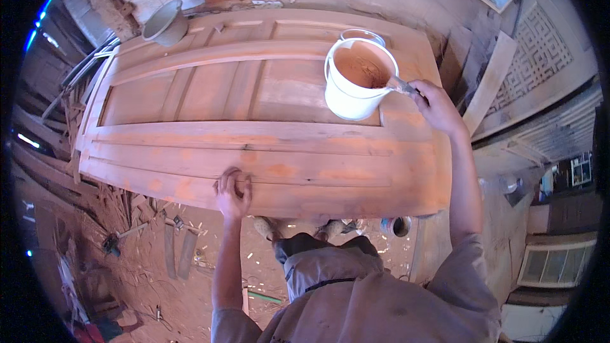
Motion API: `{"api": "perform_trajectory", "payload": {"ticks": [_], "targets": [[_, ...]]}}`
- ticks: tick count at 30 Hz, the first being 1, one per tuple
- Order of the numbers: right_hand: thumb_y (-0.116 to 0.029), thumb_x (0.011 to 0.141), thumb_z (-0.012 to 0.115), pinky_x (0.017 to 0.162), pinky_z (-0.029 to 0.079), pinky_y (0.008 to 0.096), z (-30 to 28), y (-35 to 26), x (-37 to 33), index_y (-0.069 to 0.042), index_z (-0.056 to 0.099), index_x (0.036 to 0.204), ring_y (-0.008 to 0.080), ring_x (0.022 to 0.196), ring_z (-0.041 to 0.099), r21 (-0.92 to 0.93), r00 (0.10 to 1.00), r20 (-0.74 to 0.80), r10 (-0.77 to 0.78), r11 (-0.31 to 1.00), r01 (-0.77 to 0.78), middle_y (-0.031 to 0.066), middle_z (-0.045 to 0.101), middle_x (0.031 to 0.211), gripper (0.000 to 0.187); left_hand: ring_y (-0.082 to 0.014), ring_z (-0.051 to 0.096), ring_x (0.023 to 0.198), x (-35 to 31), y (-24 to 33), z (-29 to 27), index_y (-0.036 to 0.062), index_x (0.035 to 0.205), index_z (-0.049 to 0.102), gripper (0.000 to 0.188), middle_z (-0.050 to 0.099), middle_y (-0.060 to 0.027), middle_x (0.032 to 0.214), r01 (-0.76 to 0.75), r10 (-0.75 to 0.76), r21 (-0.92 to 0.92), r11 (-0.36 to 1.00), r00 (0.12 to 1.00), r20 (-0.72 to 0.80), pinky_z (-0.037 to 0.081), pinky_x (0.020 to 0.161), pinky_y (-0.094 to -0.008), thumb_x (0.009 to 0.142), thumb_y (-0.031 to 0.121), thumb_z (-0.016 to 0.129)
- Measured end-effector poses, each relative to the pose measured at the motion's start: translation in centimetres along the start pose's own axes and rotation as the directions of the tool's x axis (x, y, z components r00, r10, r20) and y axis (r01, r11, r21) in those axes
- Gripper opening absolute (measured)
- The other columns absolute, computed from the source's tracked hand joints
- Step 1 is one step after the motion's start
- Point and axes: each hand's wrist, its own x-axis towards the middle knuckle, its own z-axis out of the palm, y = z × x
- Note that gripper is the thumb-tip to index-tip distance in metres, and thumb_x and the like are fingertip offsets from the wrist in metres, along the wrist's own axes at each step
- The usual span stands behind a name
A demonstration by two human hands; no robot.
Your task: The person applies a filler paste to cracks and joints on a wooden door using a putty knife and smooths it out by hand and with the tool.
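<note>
A white bucket (pixel 353 103) holding reddish-brown filler paste (pixel 362 67) stands on a large panelled wooden door (pixel 286 168) lying flat before me. My right hand (pixel 435 105) is closed round the dark handle of a putty knife (pixel 401 85). The knife's pale, smeared blade rests at the bucket's right rim. Near the door's front edge, my left hand (pixel 233 198) lies on the wood with fingers bent and apart, and I see nothing in it. Orange patches of filler mark the near boards.
A grey bucket (pixel 166 24) sits at the door's far left corner, and a clear round lid or tub (pixel 363 36) behind the white bucket. Wood scraps and shavings litter the floor (pixel 190 273). An open tin (pixel 399 226) stands below the door's front edge. Boards (pixel 490 82) lean at the right.
</note>
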Motion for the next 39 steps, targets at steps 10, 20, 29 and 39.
{"api": "perform_trajectory", "payload": {"ticks": [10,20,29,39], "targets": [[-0.004,0.089,0.058,0.112,0.027,0.0566,2.2,-0.5,2.5,-0.014,0.071,0.107,0.0243,0.099,0.063,-0.522,0.984,-0.116,-0.136,0.851,0.057,0.0061,0.06,0.099,0.024,-0.028,0.061,0.109,0.1,-0.3,-0.4,0.0088,0.105,0.064,0.027,0.066,-0.0083,0.114,-0.014,0.013,-0.034,0.999,0.999,-0.037,0.041,0.097,-0.0453,0.083,0.024,0.07],[-0.004,0.089,0.059,0.115,0.023,0.058,2.4,-0.7,1.9,-0.013,0.07,0.111,0.0236,0.102,0.061,-0.485,0.988,-0.124,-0.096,0.874,0.024,0.0058,0.06,0.101,0.026,-0.0254,0.062,0.11,0.0,0.2,-0.5,0.0105,0.103,0.065,0.026,0.066,-0.0057,0.113,0.007,-0.01,-0.05,0.999,0.999,-0.05,0.04,0.099,-0.0451,0.084,0.026,0.07],[-0.024,0.104,0.052,0.05,0.04,0.0238,9.1,0.2,-1.6,-0.004,0.053,0.131,0.0066,0.058,0.048,0.606,0.779,-0.416,0.468,0.782,-0.145,0.0006,0.054,0.085,0.034,-0.0255,0.061,0.111,-0.6,-1.0,-0.6,0.0097,0.105,0.066,0.031,0.066,-0.0059,0.114,0.014,-0.02,-0.064,0.998,0.996,-0.09,0.042,0.1,-0.0443,0.079,0.026,0.072],[-0.024,0.098,0.057,0.061,0.048,0.027,17.5,2.6,-7.8,-0.011,0.061,0.113,0.0099,0.07,0.055,0.94,0.746,0.135,0.652,0.155,-0.305,-0.0008,0.06,0.088,0.02,-0.0289,0.055,0.118,-2.7,-2.8,-1.2,0.0078,0.109,0.064,0.033,0.061,-0.0095,0.12,-0.016,0.004,-0.212,0.977,0.998,-0.055,0.04,0.1,-0.0437,0.08,0.024,0.07]]}}
